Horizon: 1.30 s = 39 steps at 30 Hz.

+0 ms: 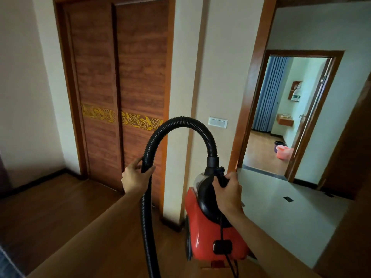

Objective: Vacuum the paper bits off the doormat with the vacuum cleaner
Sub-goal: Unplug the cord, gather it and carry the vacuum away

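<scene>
Red vacuum cleaner: right hand grips its black handle, left hand grasps the ribbed hose; wooden floor.

Brown wood-grain sliding doors with a gold floral band stand at the left above a dark wooden floor, a white rectangular wall plate sits on the cream wall, and beyond the brown-framed doorway blue pleated curtains hang near a pink plastic bucket.
</scene>
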Available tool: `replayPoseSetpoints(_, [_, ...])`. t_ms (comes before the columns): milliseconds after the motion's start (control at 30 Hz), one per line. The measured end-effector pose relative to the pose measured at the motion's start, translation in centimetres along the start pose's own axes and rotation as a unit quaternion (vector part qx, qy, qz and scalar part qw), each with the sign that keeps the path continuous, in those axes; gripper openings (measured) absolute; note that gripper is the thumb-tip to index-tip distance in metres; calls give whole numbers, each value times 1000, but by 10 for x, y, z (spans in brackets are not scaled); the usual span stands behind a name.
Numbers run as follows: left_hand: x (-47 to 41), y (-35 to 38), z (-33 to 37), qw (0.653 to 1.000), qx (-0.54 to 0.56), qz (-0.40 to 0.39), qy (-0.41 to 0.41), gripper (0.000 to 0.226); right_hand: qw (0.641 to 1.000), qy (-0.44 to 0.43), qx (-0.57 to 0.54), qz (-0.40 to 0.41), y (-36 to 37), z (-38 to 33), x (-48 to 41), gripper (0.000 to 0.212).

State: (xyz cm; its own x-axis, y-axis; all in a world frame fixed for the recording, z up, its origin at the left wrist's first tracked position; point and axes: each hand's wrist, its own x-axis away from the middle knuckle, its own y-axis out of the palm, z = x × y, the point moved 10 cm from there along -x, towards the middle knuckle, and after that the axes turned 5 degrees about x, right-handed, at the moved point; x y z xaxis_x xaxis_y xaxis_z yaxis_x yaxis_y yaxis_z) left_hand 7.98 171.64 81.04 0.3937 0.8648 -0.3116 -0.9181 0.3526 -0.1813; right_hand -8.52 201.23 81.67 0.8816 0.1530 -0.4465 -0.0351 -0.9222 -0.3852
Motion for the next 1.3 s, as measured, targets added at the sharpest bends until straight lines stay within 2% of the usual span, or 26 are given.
replayPoseSetpoints(100, [-36,11,-9,1000,-7,11,6,58,1000,-16,-3,-3,34,-4,-34,19])
replayPoseSetpoints(300, [-106,16,-35,998,-37,59,3,58,997,-30,-39,-59,125,-2,-99,20])
replayPoseSetpoints(433, [-148,9,-57,992,-55,109,-12,59,994,-39,-54,-86,193,-3,-142,22])
replayPoseSetpoints(700, [-242,-18,-85,975,-71,207,-30,42,975,-96,-103,-170,322,-36,-217,24])
replayPoseSetpoints(967, [-303,-53,-99,950,-81,298,-31,45,953,-136,-142,-231,439,-73,-265,23])
replayPoseSetpoints(1300, [-404,-85,-182,929,-102,349,-64,51,934,-134,-149,-295,627,-96,-295,26])
